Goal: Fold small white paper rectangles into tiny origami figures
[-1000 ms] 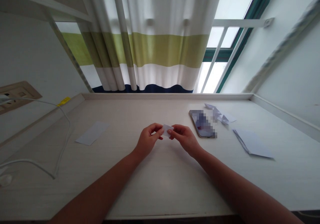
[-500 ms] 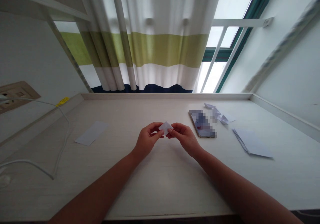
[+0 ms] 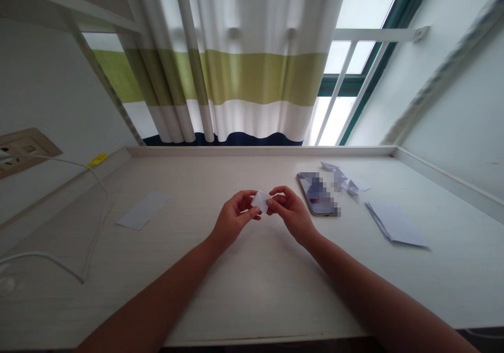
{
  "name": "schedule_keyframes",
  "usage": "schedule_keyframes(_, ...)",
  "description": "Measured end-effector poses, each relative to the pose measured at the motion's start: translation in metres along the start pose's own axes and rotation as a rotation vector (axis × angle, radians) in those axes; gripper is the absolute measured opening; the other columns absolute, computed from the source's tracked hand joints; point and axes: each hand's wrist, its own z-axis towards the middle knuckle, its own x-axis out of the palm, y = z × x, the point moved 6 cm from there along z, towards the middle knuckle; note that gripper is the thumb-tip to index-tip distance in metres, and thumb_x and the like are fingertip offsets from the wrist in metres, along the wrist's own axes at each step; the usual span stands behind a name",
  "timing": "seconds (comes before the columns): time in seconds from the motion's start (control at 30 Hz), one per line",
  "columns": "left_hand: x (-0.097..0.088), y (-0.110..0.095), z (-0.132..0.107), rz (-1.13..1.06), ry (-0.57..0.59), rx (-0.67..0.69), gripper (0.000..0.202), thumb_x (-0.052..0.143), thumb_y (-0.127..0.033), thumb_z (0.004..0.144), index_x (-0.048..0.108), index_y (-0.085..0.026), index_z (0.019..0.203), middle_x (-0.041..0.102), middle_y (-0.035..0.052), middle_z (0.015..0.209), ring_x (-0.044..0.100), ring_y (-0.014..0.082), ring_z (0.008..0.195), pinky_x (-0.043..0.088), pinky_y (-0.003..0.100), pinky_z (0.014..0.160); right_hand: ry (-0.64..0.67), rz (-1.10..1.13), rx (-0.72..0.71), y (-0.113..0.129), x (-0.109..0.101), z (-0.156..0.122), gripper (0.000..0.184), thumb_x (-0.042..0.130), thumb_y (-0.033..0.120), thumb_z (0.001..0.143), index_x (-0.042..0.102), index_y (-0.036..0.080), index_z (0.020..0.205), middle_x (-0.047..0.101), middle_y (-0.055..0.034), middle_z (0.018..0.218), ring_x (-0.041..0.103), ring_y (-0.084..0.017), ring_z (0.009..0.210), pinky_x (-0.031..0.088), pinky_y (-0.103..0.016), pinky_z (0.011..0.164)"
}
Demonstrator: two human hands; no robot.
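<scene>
A small folded white paper piece (image 3: 261, 200) is held just above the middle of the pale desk (image 3: 244, 284). My left hand (image 3: 233, 220) pinches its left side between thumb and fingers. My right hand (image 3: 290, 213) pinches its right side, thumb and forefinger closed on it. Both forearms reach in from the near edge of the desk.
A phone (image 3: 317, 194) lies flat right of my hands, crumpled paper scraps (image 3: 345, 180) behind it and a folded white sheet (image 3: 395, 224) further right. A white paper strip (image 3: 143, 210) lies left. A white cable (image 3: 88, 221) runs from a wall socket (image 3: 19, 149). A striped curtain (image 3: 236, 74) hangs behind.
The small paper has turned between my fingertips, from a flat rectangle to a point-up shape. My right fingers have lifted slightly. Both hands stay at the same spot.
</scene>
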Motion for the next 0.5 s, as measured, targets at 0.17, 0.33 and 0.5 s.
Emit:
schedule_keyframes(0.17, 0.005, -0.002, -0.002, -0.012, 0.062, -0.001, 0.042, 0.064, -0.02, 0.066, 0.051, -0.02, 0.106, 0.057, 0.0016, 0.085, 0.06, 0.0152, 0.076, 0.053, 0.031, 0.066, -0.037, -0.077, -0.044, 0.003, -0.003, 0.001, 0.02, 0.065, 0.033, 0.067, 0.055, 0.02, 0.079, 0.055, 0.0049, 0.057, 0.053, -0.01, 0.056, 0.045, -0.026, 0.058)
schedule_keyframes(0.33, 0.002, -0.001, 0.0, 0.036, 0.028, 0.023, 0.024, 0.065, -0.025, 0.066, 0.054, -0.016, 0.085, 0.057, 0.0002, 0.078, 0.058, 0.0133, 0.073, 0.053, 0.03, 0.065, 0.005, -0.106, -0.049, 0.007, 0.0, -0.002, 0.021, 0.062, 0.033, 0.07, 0.059, 0.02, 0.086, 0.058, 0.0018, 0.065, 0.054, -0.011, 0.062, 0.046, -0.027, 0.061)
schedule_keyframes(0.5, -0.007, 0.002, 0.003, 0.092, -0.081, 0.031, 0.023, 0.067, -0.03, 0.064, 0.051, -0.015, 0.068, 0.054, -0.003, 0.062, 0.055, 0.0096, 0.058, 0.049, 0.025, 0.057, 0.073, -0.106, -0.01, 0.005, 0.006, -0.004, 0.028, 0.068, 0.029, 0.063, 0.062, 0.02, 0.09, 0.061, -0.0019, 0.079, 0.058, -0.013, 0.074, 0.049, -0.03, 0.07)
